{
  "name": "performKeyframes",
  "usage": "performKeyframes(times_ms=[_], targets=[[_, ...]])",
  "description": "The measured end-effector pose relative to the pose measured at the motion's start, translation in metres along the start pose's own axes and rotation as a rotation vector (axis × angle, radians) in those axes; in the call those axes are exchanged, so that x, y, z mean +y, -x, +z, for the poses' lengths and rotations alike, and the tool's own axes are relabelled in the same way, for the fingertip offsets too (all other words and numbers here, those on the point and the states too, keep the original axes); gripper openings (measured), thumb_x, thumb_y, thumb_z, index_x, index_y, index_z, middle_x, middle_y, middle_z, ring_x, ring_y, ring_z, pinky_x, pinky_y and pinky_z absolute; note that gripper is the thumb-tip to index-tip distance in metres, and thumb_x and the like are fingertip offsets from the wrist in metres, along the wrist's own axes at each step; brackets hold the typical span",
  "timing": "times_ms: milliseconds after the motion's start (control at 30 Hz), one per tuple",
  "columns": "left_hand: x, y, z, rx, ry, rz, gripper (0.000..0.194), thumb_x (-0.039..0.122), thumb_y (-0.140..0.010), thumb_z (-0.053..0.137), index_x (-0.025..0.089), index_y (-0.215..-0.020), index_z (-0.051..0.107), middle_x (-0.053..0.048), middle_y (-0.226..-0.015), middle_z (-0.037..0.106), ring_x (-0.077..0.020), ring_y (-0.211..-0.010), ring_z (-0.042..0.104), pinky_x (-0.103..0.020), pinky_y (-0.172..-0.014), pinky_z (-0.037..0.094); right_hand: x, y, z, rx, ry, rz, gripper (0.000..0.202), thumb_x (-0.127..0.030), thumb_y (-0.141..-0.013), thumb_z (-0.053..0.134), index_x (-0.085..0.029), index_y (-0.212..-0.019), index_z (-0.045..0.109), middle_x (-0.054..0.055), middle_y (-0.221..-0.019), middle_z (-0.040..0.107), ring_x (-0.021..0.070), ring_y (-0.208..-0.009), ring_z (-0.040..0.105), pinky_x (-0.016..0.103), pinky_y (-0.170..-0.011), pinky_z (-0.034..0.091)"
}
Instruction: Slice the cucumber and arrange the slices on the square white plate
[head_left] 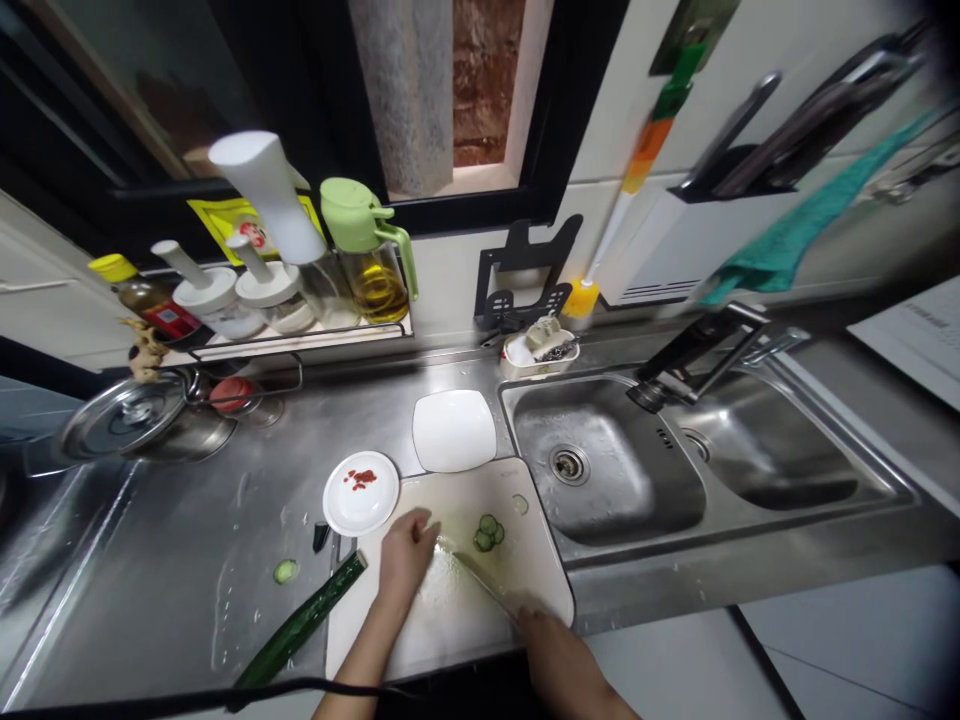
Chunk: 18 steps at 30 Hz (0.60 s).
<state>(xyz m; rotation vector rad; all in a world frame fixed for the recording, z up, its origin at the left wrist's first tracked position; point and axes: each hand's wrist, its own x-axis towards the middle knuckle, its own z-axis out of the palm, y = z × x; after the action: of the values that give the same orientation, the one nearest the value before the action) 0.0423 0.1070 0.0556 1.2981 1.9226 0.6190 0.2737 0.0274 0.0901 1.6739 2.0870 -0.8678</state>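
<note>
In the head view my right hand (555, 655) is closed round the handle of a knife (484, 582), whose blade points up and left across a white cutting board (450, 640). My left hand (407, 552) hovers at or rests on the board's left part, its fingers curled in; whatever they may hold is hidden. Several cucumber slices (489, 533) overlap to the right of the blade tip, and a single slice (520, 504) lies near the far right corner. A long cut cucumber (300, 628) leans with its cut end on the board's left edge.
A round plate (349, 515) with small red pieces and a white square plate (454, 430) sit behind the board. Cucumber ends (285, 571) lie on the steel counter. To the right is a double sink (600, 460) with a black faucet (686, 365); a seasoning shelf (300, 345) stands back left.
</note>
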Motion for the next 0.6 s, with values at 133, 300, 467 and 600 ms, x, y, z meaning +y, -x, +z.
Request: performKeyframes(times_ms=[133,300,467,600], targets=[[0.035,-0.009,0.031,-0.197,-0.093,0.068,0.009,0.027,-0.074,0.062,0.018,-0.073,0.063,0.001,-0.069,0.059,-0.0121,-0.067,0.053,-0.023,-0.065,0.036,-0.008,0.003,-0.012,-0.083,-0.004,0.023,0.052,0.005,-0.08,0.029,-0.01,-0.119,0.061,0.014,-0.111,0.068,0.0237,-0.1,0.064,0.029,-0.082,0.047],[0.054,-0.011,0.062,-0.248,-0.227,0.038,0.01,0.02,-0.072,0.063,0.018,-0.082,0.064,-0.003,-0.08,0.061,-0.0148,-0.076,0.055,-0.024,-0.067,0.036,-0.009,0.004,-0.012,-0.071,-0.011,0.044,0.051,0.005,-0.079,0.032,-0.011,-0.118,0.062,0.015,-0.11,0.068,0.0243,-0.1,0.064,0.029,-0.081,0.047],[0.057,-0.011,0.069,-0.271,-0.259,0.053,0.017,0.016,-0.076,0.06,0.018,-0.092,0.064,-0.006,-0.093,0.06,-0.0163,-0.086,0.057,-0.025,-0.075,0.038,-0.008,0.004,-0.004,-0.054,-0.003,0.04,0.049,0.003,-0.081,0.033,-0.012,-0.119,0.061,0.014,-0.11,0.068,0.0239,-0.099,0.064,0.028,-0.083,0.046],[0.06,-0.013,0.067,-0.286,-0.244,0.049,0.014,0.013,-0.074,0.061,0.018,-0.087,0.063,-0.006,-0.095,0.06,-0.0154,-0.086,0.057,-0.024,-0.075,0.038,-0.009,0.005,-0.002,-0.066,0.0,0.055,0.05,0.003,-0.082,0.031,-0.012,-0.12,0.06,0.015,-0.111,0.067,0.0238,-0.099,0.064,0.029,-0.082,0.045]])
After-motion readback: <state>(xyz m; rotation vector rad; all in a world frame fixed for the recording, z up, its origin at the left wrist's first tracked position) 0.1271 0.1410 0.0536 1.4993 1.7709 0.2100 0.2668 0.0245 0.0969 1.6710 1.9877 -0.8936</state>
